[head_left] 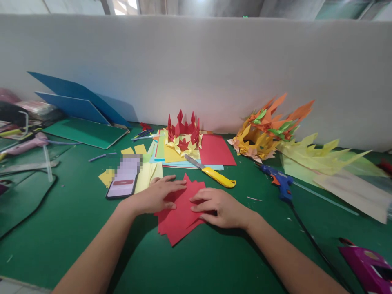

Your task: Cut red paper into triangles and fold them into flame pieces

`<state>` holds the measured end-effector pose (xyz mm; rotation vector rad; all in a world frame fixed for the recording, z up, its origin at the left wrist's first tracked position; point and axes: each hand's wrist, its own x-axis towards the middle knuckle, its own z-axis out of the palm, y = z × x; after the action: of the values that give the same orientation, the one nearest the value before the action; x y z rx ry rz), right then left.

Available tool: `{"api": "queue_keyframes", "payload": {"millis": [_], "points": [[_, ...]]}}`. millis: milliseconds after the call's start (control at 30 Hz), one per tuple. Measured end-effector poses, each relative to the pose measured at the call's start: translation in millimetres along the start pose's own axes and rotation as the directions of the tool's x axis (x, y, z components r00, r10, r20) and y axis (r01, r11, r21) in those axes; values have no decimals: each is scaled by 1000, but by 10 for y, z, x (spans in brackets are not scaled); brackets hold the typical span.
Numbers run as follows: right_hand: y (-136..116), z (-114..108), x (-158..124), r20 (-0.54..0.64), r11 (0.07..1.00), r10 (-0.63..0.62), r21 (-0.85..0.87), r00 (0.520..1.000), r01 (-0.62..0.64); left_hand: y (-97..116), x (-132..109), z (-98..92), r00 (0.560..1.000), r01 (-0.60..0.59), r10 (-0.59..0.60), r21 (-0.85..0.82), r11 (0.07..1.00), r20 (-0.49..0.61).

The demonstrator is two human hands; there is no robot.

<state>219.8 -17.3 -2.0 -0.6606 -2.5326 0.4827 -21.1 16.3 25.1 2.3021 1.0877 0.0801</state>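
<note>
Several red paper sheets (183, 204) lie overlapped at different angles on the green table in front of me. On their left side rests my left hand (162, 194), fingers stretched out over the paper. My right hand (220, 207) touches the right part of the sheets, its fingers spread and slightly bent. Just beyond the paper lies a utility knife (219, 176) with a yellow handle, its blade pointing to the back left. A smartphone (124, 177) sits left of my left hand, beside pale yellow paper strips (146, 175).
At the back stand a red and yellow paper crown (183, 134) and orange paper crowns (260, 134). A blue glue gun (281, 183) with a cable lies right. A purple tape measure (367, 265) is front right. Blue boards (76, 98) lean back left near a pink glue gun (30, 143).
</note>
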Motion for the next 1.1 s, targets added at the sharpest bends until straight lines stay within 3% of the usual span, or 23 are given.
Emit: {"api": "queue_keyframes", "payload": {"millis": [167, 400, 467, 567, 633, 733, 900, 1100], "points": [[4, -32, -23, 23, 998, 35, 48, 999, -36, 28, -33, -64, 992, -7, 4, 30, 1000, 124], [58, -79, -11, 36, 981, 112, 154, 993, -117, 64, -40, -100, 987, 11, -21, 61, 998, 160], [73, -73, 2, 14, 980, 119, 159, 993, -120, 66, -26, -75, 993, -2, -3, 46, 999, 116], [82, -49, 32, -13, 977, 151, 151, 988, -147, 64, 41, -5, 998, 4, -3, 29, 1000, -61], [85, -24, 64, -31, 967, 210, 153, 977, -203, 70, 106, 45, 985, 0, 9, 51, 999, -173], [93, 25, 125, -59, 934, 330, 166, 942, -317, 99, 188, 89, 966, 2, 17, 73, 997, -259], [119, 111, 206, -80, 860, 498, 168, 863, -481, 149, 191, 79, 964, 22, -10, 39, 999, -267], [112, 156, 238, -128, 842, 533, 179, 836, -510, 130, 145, 77, 983, 54, -48, 30, 998, -178]]}}
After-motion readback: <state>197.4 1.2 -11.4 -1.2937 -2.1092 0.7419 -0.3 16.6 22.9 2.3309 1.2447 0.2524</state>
